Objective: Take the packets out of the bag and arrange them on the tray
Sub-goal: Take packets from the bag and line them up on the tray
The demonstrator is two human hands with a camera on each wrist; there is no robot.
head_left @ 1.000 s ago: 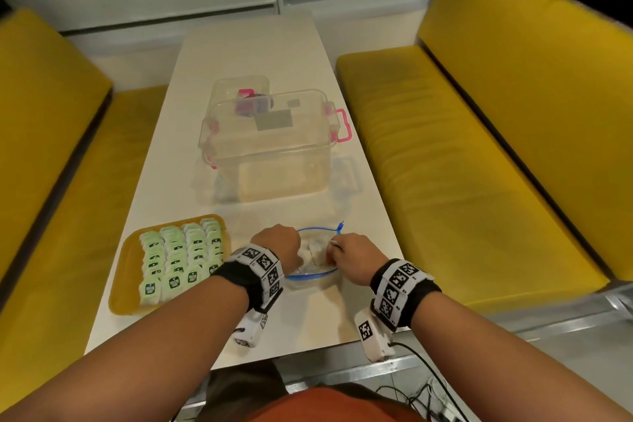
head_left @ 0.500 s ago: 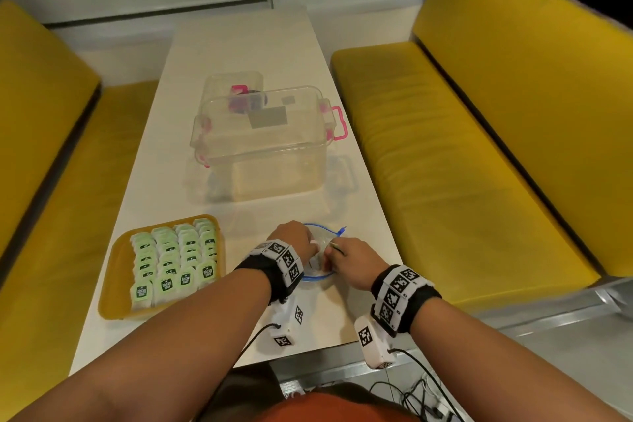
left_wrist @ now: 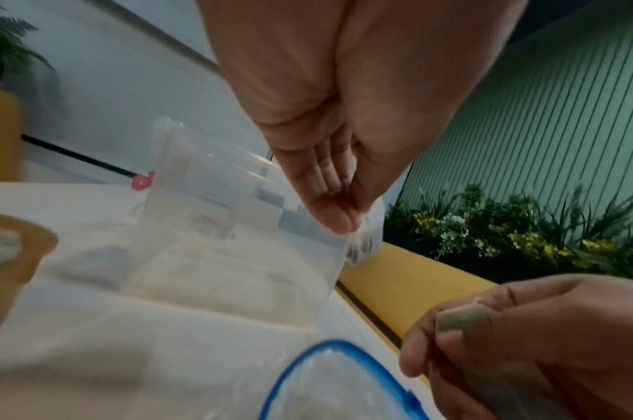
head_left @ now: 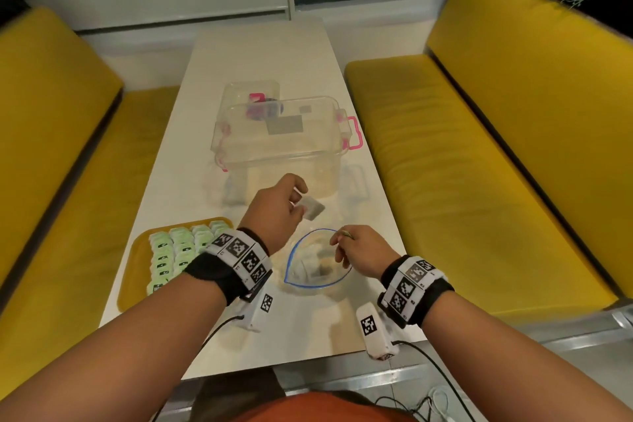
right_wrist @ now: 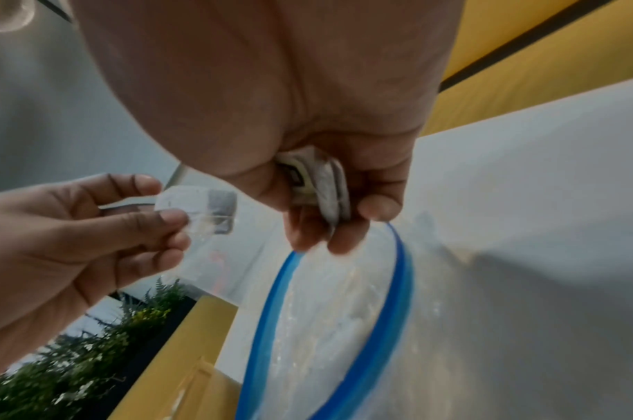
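A clear zip bag (head_left: pixel 317 279) with a blue rim lies open on the white table, a few packets still inside. My left hand (head_left: pixel 299 204) is raised above and beyond the bag and pinches one small clear packet (head_left: pixel 312 208), also seen as the packet (right_wrist: pixel 203 209) in the right wrist view. My right hand (head_left: pixel 340 240) hovers at the bag's right rim (right_wrist: pixel 397 284) and grips a couple of packets (right_wrist: pixel 320 193) stacked between fingers and thumb. The yellow tray (head_left: pixel 132 271) at the left holds rows of green packets (head_left: pixel 174 250).
A clear plastic box (head_left: pixel 281 144) with pink latches stands beyond the bag, a smaller clear container (head_left: pixel 251 92) behind it. Yellow sofas (head_left: pixel 496 147) flank the table on both sides. The table's near edge is just under my wrists.
My left hand has come up out of the bag with one packet and moved away from me. My right hand has lifted slightly at the rim, and the bag's mouth now gapes wider.
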